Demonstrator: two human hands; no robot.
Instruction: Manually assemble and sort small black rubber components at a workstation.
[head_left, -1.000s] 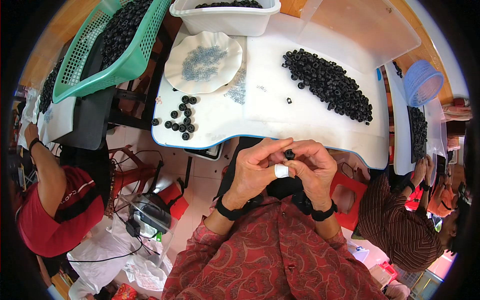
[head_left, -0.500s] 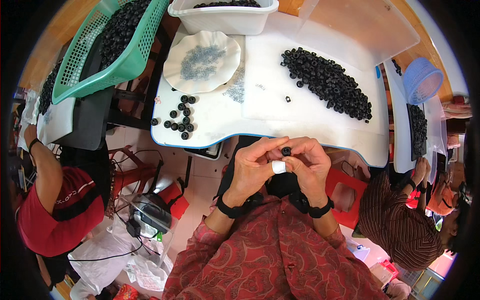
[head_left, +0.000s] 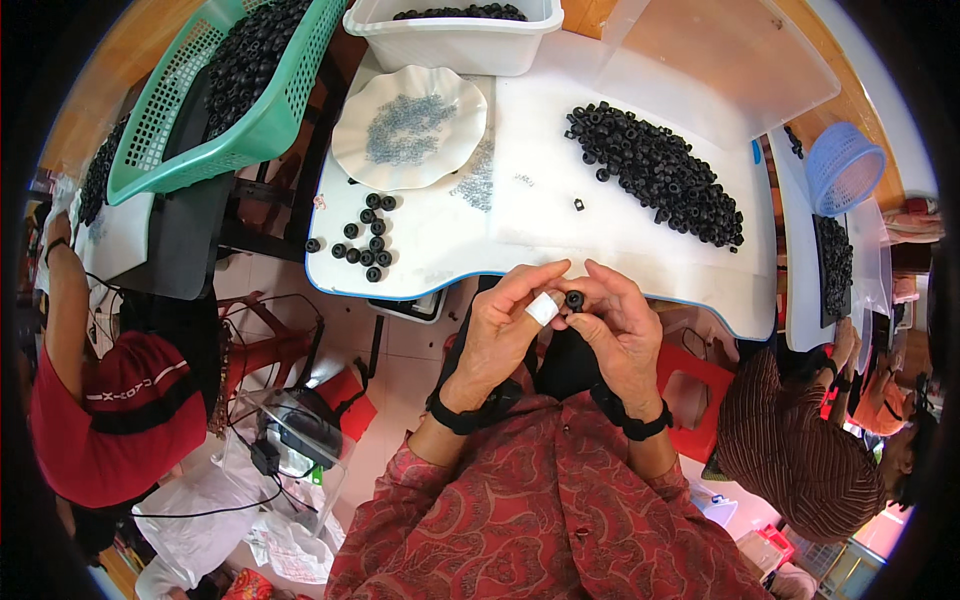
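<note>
Small black ring-like part [head_left: 574, 300] is held up in front of the table's near edge, pinched between thumb and fingers of the right hand [head_left: 622, 335]. Left hand [head_left: 500, 325] is held just beside it, thumb wrapped in white tape [head_left: 542, 308]; whether the part is also touched or gripped by the left fingers cannot be told. Black wristbands [head_left: 462, 412] are worn on both wrists.

On the white table [head_left: 440, 250]: a long heap of black parts [head_left: 655, 170] is spread at right, with one stray black piece [head_left: 578, 204] left apart near it. Clear small pieces [head_left: 405, 125] are piled on a wavy-rimmed white plate [head_left: 350, 160] at left; more clear bits [head_left: 475, 182] are scattered beside it. Below the plate, round black pieces [head_left: 376, 243] are grouped loosely. A white tub [head_left: 450, 48] of black parts is placed at the far edge.
</note>
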